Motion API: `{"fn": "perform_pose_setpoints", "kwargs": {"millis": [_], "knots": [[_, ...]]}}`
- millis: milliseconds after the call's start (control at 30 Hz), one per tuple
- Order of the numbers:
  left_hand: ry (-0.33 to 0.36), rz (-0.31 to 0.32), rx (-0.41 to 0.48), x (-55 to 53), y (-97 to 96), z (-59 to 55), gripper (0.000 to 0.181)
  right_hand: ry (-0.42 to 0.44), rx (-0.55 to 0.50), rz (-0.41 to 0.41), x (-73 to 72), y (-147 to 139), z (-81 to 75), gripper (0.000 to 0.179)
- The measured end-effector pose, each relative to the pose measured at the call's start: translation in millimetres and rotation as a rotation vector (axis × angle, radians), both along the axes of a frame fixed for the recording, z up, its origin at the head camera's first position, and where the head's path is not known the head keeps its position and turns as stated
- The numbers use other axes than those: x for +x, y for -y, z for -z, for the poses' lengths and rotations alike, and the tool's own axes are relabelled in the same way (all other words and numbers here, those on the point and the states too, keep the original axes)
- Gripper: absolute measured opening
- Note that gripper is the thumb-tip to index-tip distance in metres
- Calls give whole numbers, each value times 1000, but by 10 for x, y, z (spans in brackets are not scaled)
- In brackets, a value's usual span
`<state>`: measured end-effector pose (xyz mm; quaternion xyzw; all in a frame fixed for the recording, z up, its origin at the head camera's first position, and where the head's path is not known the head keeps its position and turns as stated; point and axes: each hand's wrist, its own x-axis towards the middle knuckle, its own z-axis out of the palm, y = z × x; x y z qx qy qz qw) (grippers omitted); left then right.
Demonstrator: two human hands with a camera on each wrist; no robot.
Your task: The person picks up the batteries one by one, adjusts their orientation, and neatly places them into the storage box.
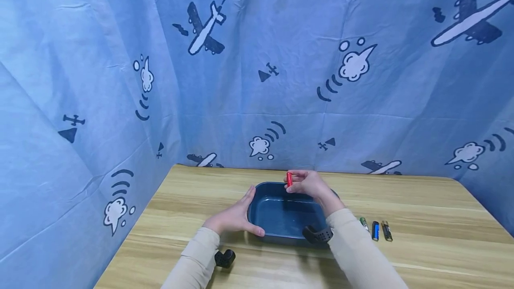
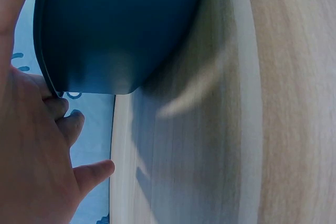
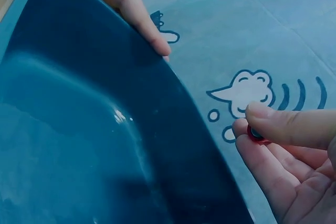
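Note:
A dark blue rectangular basin (image 1: 287, 238) stands on the wooden table. My left hand (image 1: 234, 215) spans its left end with fingers spread, the thumb at the front rim and the fingertips toward the back. In the left wrist view, some fingers meet the basin's rim (image 2: 38, 30) while the little finger sticks out free. Above the basin's back edge, my right hand (image 1: 309, 184) pinches a red battery (image 1: 289, 179) upright between thumb and fingers. The right wrist view shows only the round end of the battery (image 3: 255, 132), beside the basin's rim.
Right of the basin, several batteries lie on the table (image 1: 425, 204): a green one (image 1: 364, 223) partly behind the right sleeve, a blue one (image 1: 375, 231) and a black one (image 1: 387, 231). A blue curtain (image 1: 289, 92) printed with planes hangs along the back and sides.

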<state>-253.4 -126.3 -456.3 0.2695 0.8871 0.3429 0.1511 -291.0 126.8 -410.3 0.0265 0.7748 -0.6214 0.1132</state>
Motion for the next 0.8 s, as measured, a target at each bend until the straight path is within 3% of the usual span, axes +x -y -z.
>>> {"fn": "perform_pose_setpoints", "kwargs": {"millis": [400, 600, 800], "knots": [[18, -17, -16, -9, 13, 15, 126, 31, -147, -123, -61, 42, 229, 57], [30, -15, 9, -6, 12, 15, 124, 42, -157, -182, -77, 93, 285, 58], [36, -22, 5, 4, 2, 8, 124, 62, -135, -187, -66, 186, 332, 55]]}}
